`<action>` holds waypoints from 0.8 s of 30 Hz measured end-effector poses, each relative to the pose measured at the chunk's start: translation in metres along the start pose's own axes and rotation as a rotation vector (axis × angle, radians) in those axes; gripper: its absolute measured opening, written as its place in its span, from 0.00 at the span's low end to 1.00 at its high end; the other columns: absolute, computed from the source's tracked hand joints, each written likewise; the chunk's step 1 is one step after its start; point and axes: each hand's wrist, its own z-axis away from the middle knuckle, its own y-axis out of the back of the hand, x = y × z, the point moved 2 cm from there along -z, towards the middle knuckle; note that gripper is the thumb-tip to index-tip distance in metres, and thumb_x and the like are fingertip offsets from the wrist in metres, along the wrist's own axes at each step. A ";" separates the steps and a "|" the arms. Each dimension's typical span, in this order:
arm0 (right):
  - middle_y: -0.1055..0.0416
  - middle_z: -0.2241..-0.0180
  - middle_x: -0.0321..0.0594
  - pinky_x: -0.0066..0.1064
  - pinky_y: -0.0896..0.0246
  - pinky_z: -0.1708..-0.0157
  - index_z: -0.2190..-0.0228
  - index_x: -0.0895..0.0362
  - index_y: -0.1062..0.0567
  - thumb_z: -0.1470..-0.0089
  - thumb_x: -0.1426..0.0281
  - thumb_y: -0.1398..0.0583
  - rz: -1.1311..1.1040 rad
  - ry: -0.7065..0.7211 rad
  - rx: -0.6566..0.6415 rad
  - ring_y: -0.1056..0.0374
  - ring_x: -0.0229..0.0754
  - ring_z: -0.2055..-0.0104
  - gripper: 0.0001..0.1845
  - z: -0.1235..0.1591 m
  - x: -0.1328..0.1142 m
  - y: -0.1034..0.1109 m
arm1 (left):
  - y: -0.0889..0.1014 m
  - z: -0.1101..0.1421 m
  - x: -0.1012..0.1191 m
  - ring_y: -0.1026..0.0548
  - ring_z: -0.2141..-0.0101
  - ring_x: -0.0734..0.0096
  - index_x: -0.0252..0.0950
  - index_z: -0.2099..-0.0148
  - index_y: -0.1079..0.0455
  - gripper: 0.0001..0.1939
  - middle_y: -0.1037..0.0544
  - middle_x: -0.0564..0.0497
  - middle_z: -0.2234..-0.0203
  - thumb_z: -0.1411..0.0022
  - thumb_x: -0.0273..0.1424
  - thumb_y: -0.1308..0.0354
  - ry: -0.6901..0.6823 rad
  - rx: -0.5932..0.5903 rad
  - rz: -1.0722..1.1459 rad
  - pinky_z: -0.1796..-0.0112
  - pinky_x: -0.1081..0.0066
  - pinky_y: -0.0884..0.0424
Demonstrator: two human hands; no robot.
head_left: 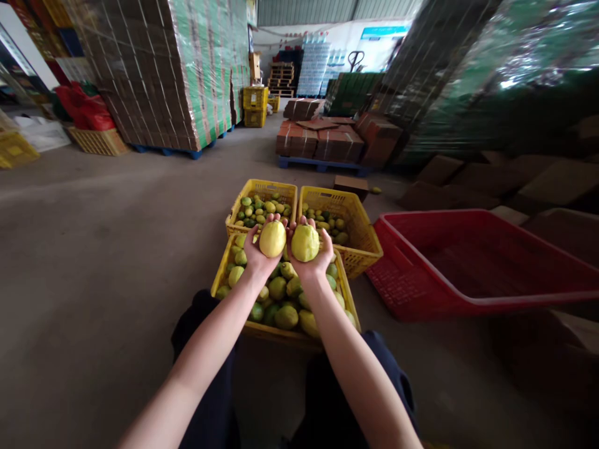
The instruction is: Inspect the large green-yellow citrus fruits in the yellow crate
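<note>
My left hand point(260, 259) holds a smooth yellow lemon point(272, 239) in its upturned palm, fingers curled round it. Beside it, my right hand point(314, 265) cups a bumpier, greener-yellow lemon point(305, 242), also palm up. Both hands are above the near yellow crate point(349, 296), which is full of large green and yellow lemons point(286, 317). Just beyond stand two more yellow crates: the left one point(262, 183) holds smaller lemons point(255, 209), and the right one point(358, 231) has lemons point(336, 223) lying low inside.
A large red crate point(421, 274) stands at the right, close to the yellow crates. Flattened cardboard point(339, 143) lies on a blue pallet point(318, 164) ahead. Tall wrapped cardboard stacks point(140, 75) rise at both sides. A small cardboard box point(350, 186) sits behind the crates.
</note>
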 end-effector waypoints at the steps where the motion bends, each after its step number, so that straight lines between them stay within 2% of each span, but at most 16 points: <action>1: 0.17 0.63 0.33 0.35 0.24 0.56 0.61 0.48 0.21 0.47 0.62 0.40 -0.005 0.001 0.004 0.21 0.42 0.59 0.12 -0.001 0.003 0.001 | 0.000 -0.001 -0.001 0.18 0.49 0.58 0.37 0.56 0.21 0.16 0.15 0.46 0.58 0.33 0.33 0.50 -0.006 -0.002 0.006 0.49 0.62 0.22; 6: 0.17 0.64 0.33 0.37 0.24 0.52 0.59 0.49 0.21 0.44 0.64 0.42 -0.073 -0.028 0.021 0.21 0.42 0.60 0.13 -0.007 0.011 0.001 | 0.004 -0.011 -0.007 0.19 0.49 0.62 0.37 0.58 0.21 0.16 0.15 0.47 0.58 0.30 0.32 0.52 -0.014 -0.036 0.089 0.46 0.64 0.23; 12: 0.17 0.65 0.33 0.39 0.26 0.46 0.61 0.51 0.21 0.39 0.64 0.45 -0.148 -0.029 0.012 0.21 0.41 0.63 0.13 -0.012 0.017 -0.001 | 0.006 -0.017 -0.008 0.21 0.45 0.61 0.36 0.58 0.22 0.16 0.16 0.47 0.55 0.30 0.31 0.52 -0.045 0.002 0.091 0.42 0.63 0.26; 17: 0.17 0.65 0.32 0.39 0.26 0.45 0.63 0.51 0.22 0.36 0.58 0.44 -0.166 -0.031 0.029 0.22 0.41 0.63 0.15 -0.013 0.023 -0.002 | 0.006 -0.018 -0.006 0.22 0.43 0.59 0.34 0.54 0.21 0.16 0.16 0.45 0.55 0.31 0.30 0.51 -0.049 0.029 0.126 0.40 0.60 0.28; 24: 0.18 0.67 0.32 0.38 0.26 0.46 0.64 0.52 0.22 0.35 0.60 0.46 -0.169 -0.057 0.054 0.22 0.40 0.65 0.14 -0.009 0.022 -0.006 | 0.006 -0.017 -0.004 0.22 0.43 0.59 0.33 0.57 0.21 0.15 0.16 0.44 0.54 0.32 0.29 0.50 -0.047 0.046 0.132 0.40 0.61 0.28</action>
